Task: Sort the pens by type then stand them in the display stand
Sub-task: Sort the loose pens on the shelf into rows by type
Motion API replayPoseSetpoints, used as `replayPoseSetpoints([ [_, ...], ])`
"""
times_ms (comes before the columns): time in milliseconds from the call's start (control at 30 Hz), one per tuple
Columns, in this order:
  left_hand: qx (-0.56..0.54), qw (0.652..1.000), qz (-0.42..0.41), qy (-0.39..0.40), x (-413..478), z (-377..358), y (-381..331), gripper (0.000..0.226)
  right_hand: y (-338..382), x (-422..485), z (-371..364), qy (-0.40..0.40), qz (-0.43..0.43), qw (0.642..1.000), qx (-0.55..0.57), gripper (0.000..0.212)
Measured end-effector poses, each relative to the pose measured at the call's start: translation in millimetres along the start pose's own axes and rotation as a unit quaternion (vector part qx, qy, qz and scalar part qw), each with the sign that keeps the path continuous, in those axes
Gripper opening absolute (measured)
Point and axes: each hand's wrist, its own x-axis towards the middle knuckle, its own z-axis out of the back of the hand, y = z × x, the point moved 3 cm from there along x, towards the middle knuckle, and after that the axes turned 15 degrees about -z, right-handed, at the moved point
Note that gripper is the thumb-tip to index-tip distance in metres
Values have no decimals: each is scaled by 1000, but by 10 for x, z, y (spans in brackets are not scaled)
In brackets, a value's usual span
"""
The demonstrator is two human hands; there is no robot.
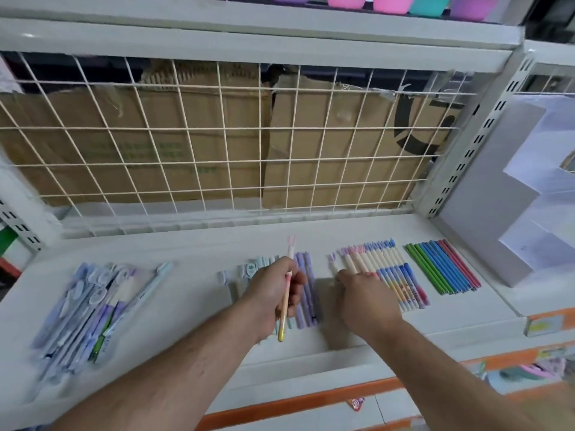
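Sorting is judged to be under way. A rabbit-eared pen [285, 301] is pinched in the left hand [273, 287], over the purple pens [306, 275]. The right hand [364, 297] is laid on the left end of the cream rabbit-eared row [373, 262]; whether a pen is gripped cannot be told. The held pen is best laid beside that row, ears aligned, neighbours undisturbed. The stepped display stand [485, 213] is seen at the right.

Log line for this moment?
sorting | left hand: holds bunny-ear pen | right hand: touching bunny-ear pen row
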Motion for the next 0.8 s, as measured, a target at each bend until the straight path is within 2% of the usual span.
replayPoseSetpoints([
  [167, 54, 998, -16, 11, 33, -74, -10, 30, -25, 41, -8, 2, 14, 999, -33, 25],
  [467, 61, 997, -37, -8, 169, -470, 36, 22, -210, 166, 29, 17, 4, 999, -40, 20],
  [500, 65, 997, -41, -13, 180, -523, 41, 20, -249, 171, 37, 17, -5, 1000, -7, 16],
  [567, 81, 995, -50, -23, 193, -627, 62, 22, -331, 165, 63, 33, -24, 991, 129, 11],
  [633, 105, 992, -64, -28, 210, -731, 95, 26, -386, 135, 117, 76, -31, 957, 279, 12],
  [800, 122, 988, -89, -22, 258, -987, 161, 23, -577, 115, 245, 144, -11, 898, 415, 12],
])
